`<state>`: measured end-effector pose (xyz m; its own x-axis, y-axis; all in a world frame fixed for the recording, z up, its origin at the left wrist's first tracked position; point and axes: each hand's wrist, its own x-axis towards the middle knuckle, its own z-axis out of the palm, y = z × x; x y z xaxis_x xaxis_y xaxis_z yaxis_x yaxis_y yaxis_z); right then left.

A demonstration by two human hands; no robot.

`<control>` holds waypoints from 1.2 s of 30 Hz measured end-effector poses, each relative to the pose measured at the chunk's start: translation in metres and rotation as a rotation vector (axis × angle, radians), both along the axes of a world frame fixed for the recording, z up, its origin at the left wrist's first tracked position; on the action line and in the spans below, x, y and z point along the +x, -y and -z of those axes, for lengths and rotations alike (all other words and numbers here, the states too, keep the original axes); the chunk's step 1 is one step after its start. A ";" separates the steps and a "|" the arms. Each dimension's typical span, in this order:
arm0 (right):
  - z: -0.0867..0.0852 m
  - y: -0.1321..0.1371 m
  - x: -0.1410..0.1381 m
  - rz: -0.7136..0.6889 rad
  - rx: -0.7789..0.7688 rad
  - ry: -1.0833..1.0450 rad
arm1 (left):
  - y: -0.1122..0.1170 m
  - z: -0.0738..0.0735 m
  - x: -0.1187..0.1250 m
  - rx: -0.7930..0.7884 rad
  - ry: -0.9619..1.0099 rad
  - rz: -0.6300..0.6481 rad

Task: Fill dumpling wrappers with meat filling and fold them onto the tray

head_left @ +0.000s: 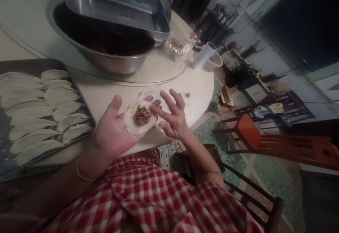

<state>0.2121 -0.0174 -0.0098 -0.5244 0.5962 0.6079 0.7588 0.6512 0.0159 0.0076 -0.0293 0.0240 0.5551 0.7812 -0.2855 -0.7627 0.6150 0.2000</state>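
Note:
My left hand is palm up and bears a round dumpling wrapper, its thumb stretched out to the side. A mound of reddish-brown filling with green bits sits in the middle of the flat, unfolded wrapper. My right hand is just right of the wrapper, its fingers spread, with a fingertip at or close to the wrapper's right edge. Nothing shows in its grasp. On the left, a metal tray holds rows of folded dumplings.
Beyond my hands stands a large metal bowl with a ridged metal pan resting over it. A clear plastic package, a white cylinder and a white basket lie farther right. Beside the table is an orange-seated chair.

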 end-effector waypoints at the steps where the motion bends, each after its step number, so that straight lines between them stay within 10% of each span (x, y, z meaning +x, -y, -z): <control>1: 0.000 0.002 0.000 -0.009 0.020 -0.001 | -0.001 0.002 -0.003 0.031 0.007 -0.006; 29: 0.002 0.040 -0.028 -0.132 0.108 -0.013 | 0.006 -0.011 0.005 -0.012 -0.038 0.026; 31: -0.001 0.029 -0.007 -0.061 0.167 -0.125 | 0.004 -0.009 0.005 -0.035 -0.047 -0.040; 36: 0.004 -0.016 0.066 0.625 -0.047 -0.199 | -0.001 -0.004 0.009 -0.100 0.014 -0.064</control>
<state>0.2779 -0.0011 -0.0137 0.0486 0.7806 0.6232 0.9799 0.0837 -0.1812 0.0171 -0.0287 0.0277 0.5095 0.7832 -0.3564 -0.8032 0.5815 0.1295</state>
